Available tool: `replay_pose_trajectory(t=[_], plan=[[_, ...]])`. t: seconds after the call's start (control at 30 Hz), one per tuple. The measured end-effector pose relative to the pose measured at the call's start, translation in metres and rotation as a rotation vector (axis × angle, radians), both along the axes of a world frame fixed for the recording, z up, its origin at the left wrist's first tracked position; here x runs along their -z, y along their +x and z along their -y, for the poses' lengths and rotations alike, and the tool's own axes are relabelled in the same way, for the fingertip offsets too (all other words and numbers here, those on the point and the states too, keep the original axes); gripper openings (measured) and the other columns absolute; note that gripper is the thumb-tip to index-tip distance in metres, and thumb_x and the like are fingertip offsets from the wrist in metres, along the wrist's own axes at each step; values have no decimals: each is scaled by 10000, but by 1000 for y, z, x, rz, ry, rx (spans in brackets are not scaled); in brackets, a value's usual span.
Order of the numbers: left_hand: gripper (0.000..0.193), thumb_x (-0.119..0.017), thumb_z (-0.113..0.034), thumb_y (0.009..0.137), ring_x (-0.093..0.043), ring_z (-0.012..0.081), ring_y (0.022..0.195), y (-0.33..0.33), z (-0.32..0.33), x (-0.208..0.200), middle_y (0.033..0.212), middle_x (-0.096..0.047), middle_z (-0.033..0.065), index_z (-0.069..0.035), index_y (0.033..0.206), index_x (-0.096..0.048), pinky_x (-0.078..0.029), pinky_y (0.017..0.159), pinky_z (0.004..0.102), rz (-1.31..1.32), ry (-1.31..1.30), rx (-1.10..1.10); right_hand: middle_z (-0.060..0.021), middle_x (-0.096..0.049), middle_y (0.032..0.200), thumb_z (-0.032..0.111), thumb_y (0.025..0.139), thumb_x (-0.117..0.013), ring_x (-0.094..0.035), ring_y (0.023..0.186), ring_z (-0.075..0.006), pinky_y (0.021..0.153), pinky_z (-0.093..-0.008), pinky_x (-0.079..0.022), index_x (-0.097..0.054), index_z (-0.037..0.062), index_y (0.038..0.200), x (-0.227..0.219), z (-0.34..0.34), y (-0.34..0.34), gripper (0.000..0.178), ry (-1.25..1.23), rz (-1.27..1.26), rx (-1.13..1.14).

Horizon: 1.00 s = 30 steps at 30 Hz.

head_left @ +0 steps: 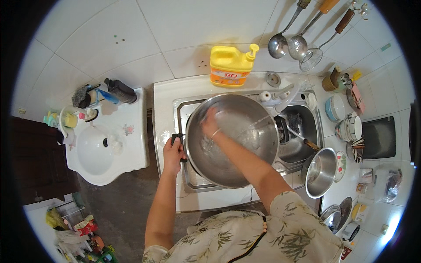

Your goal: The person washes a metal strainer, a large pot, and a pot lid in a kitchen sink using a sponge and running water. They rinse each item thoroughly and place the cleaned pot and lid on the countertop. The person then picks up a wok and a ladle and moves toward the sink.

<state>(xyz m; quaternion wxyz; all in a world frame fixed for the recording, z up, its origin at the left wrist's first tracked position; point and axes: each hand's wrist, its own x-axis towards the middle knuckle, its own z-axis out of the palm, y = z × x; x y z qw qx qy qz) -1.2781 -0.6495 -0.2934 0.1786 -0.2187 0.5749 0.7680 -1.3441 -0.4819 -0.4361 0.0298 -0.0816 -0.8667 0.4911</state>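
Blur smeared the right hand (pixel 209 123) inside the steel pan (pixel 219 171), leaving its hold unreadable; the pan hid part of the sink (pixel 294 154) beneath, and the upper edge cropped the leftmost ladle (pixel 278 46).

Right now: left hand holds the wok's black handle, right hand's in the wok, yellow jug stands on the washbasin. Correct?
Not on the washbasin: the head view shows the yellow jug on the counter behind the wok. Left hand on black handle, right hand inside: correct.
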Motion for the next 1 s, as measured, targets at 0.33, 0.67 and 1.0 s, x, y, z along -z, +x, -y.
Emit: replay_pose_trajectory(t=[0.33, 0.67, 1.0], plan=[[129, -476, -199, 910, -358, 84, 416, 0, 1, 3, 593, -435, -1, -72, 883, -480, -339, 365, 237, 27, 4, -32, -189, -87, 1453, 180, 897, -435, -69, 1352, -272, 1087, -333, -91, -160, -23, 1373, -19, 19, 74, 586, -412, 225, -512], [144, -477, -219, 913, -345, 78, 406, 1, -1, -1, 597, -435, 0, -76, 900, -485, -331, 379, 235, 10, -58, -17, -104, -499, 1098, 224, 907, -436, -474, 974, -183, 881, -306, -380, -387, 11, 1237, -24, -36, -24, 396, -759, 6, 354], [153, -480, -205, 908, -379, 82, 406, 3, 1, 6, 581, -449, -3, -68, 844, -505, -337, 350, 233, -21, -60, -58, -141, -200, 1437, 508, 919, -273, -164, 1331, -219, 1063, -309, -180, -196, 0, 1373, -73, 14, 60, 686, -821, 584, -564]])
